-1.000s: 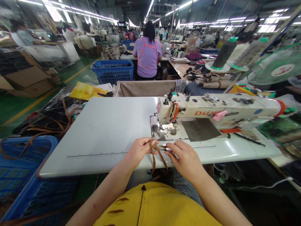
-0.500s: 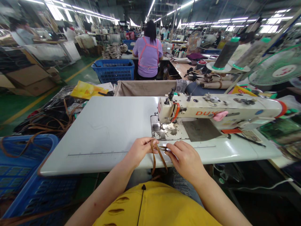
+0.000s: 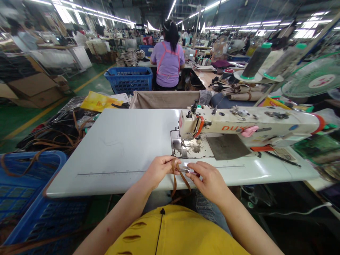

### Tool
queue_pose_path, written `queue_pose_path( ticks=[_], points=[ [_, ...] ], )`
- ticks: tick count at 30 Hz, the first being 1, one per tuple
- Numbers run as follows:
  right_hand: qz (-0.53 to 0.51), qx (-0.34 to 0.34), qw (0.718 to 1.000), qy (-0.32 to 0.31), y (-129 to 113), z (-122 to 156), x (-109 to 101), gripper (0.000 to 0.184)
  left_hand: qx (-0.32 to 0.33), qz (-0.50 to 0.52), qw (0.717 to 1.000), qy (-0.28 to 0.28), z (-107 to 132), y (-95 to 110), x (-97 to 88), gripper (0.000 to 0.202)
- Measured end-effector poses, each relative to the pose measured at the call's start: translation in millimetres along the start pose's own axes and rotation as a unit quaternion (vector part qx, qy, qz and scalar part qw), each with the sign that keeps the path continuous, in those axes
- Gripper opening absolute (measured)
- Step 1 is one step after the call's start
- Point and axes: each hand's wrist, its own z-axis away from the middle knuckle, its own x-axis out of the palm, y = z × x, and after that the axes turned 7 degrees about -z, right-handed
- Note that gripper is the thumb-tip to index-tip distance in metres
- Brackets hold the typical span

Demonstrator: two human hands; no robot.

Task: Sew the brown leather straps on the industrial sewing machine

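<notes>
My left hand (image 3: pixel 157 170) pinches the top of a thin brown leather strap (image 3: pixel 175 180) at the near edge of the white sewing table (image 3: pixel 119 148). The strap loops down over the table edge toward my lap. My right hand (image 3: pixel 208 180) is closed on small metal thread snips (image 3: pixel 186 169), whose tips point left at the strap. Both hands sit just in front of the needle plate of the cream sewing machine (image 3: pixel 247 124).
A blue crate (image 3: pixel 23 191) stands at my left with brown straps hanging over it. More straps lie piled on black material (image 3: pixel 57 132). A person in a purple top (image 3: pixel 170 56) sits ahead, back turned. Thread cones (image 3: pixel 256 60) and a fan (image 3: pixel 315 76) stand at right.
Both hands stayed at the table edge with only slight shifts. The person ahead has raised their head a little.
</notes>
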Motion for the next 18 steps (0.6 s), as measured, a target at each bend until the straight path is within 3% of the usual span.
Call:
queue_pose_path(
  ticks=[7,18],
  points=[
    [-0.037,0.012,0.999,0.012,7.4,1.6,3.6,0.025,-0.007,0.003,1.0,0.009,0.3,1.7,0.5,0.065],
    [0.045,-0.035,0.998,0.039,0.0,2.6,-3.3,0.025,-0.011,0.008,1.0,0.016,1.6,3.5,1.5,0.067]
  ],
)
